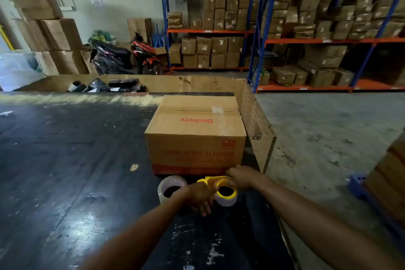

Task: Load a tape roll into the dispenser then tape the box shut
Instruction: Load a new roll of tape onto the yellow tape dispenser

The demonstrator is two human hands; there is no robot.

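Two hands on the dispenser (215, 180): left hand (200, 196) grips it, right hand (240, 176) seemingly pinches it above the roll (226, 194). Loading underway; next, thread tape, then box (195, 136).

- Box (195, 136): matt brown cardboard w/ red print, flaps smooth.
- Table (65, 171): dark, worn top, glossy where light hits, scuffed pale patches.
- Dispenser (208, 180): glossy yellow plastic.
- Tape roll (226, 195) on it: pale, smooth, slight sheen.
- Spare roll (171, 187): translucent, shiny film.
- Floor (328, 127): rough matt concrete.
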